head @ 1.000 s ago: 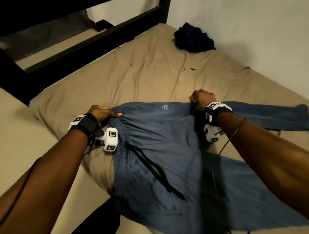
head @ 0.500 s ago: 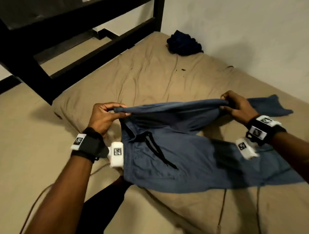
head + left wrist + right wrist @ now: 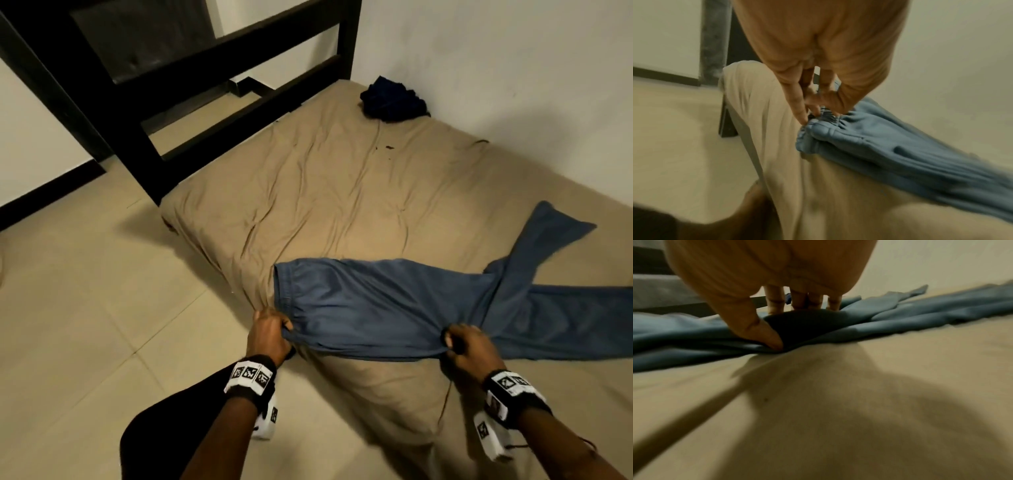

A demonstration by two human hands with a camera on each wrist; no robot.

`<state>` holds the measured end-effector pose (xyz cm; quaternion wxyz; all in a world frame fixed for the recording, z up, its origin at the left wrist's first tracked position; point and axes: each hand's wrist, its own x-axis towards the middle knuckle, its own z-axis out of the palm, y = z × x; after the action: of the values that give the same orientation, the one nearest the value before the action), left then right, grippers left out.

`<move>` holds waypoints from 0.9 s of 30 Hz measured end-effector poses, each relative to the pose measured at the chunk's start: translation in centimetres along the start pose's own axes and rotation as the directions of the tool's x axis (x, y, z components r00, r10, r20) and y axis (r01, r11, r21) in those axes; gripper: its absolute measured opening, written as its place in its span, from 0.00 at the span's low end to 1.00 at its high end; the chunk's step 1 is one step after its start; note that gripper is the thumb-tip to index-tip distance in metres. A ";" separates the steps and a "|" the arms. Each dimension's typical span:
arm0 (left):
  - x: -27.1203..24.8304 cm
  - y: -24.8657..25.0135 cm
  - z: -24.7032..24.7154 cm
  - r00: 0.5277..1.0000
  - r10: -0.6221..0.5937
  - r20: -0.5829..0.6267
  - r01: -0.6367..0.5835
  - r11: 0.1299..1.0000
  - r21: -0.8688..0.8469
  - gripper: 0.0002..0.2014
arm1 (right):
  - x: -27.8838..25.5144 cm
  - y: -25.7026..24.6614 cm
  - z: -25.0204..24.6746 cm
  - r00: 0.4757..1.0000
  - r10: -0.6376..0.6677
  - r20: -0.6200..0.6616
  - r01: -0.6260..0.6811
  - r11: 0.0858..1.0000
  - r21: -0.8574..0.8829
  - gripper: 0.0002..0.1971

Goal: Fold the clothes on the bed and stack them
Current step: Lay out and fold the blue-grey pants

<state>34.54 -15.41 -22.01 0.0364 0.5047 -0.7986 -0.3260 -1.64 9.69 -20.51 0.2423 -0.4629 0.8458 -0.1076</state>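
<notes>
Left hand [image 3: 270, 334]: fingers and thumb drawn together, pinching the gathered elastic waistband corner of the blue soft-fabric trousers [image 3: 383, 308] at the near-left edge of the bed. The left wrist view confirms it: the fingertips [image 3: 803, 120] bite into the bunched waistband, nothing else held.

Right hand [image 3: 469, 349]: closed on the near edge of the same trousers, about at the crotch. In the right wrist view the thumb [image 3: 764, 335] presses under a raised hump of cloth and the other fingers come down behind it, so the fabric is clamped between them.

The garment lies folded lengthwise, one half over the other, with the waistband to the left. The two legs run off to the right and do not match: one leg splays up and away from the other, forming a fork.

Step in hand, by judgement: setting down the first lengthwise fold. The next move calls for releasing the edge, aligning the stray leg over its partner, smoothing, then folding across the length.

The tan sheet-covered mattress [image 3: 308, 192] is wrinkled. A dark navy crumpled garment [image 3: 394, 99] sits well apart at the far corner by the wall, unfolded. No stack is visible yet. The black bed frame [image 3: 144, 113] stands beyond the far-left edge.
</notes>
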 end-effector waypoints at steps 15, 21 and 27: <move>4.0 3.8 2.4 0.867 -0.447 -0.222 0.340 0.854 -0.393 0.33 | -0.1 -8.9 4.9 0.974 -0.228 0.011 0.217 0.907 -0.361 0.22; 5.1 4.6 -1.4 0.903 -0.314 -0.293 0.133 0.853 -0.505 0.24 | -0.4 -9.6 5.6 0.939 -0.345 -0.002 0.317 0.867 -0.384 0.16; 11.0 1.9 -6.5 0.848 -0.174 -0.501 0.016 0.953 -0.304 0.28 | 2.6 -15.7 6.0 0.920 -0.380 -0.100 0.318 0.870 -0.377 0.09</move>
<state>30.21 -27.17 -18.89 0.3085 0.6027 -0.6760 -0.2909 11.72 -0.89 -20.12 0.0582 -0.6335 0.7707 -0.0352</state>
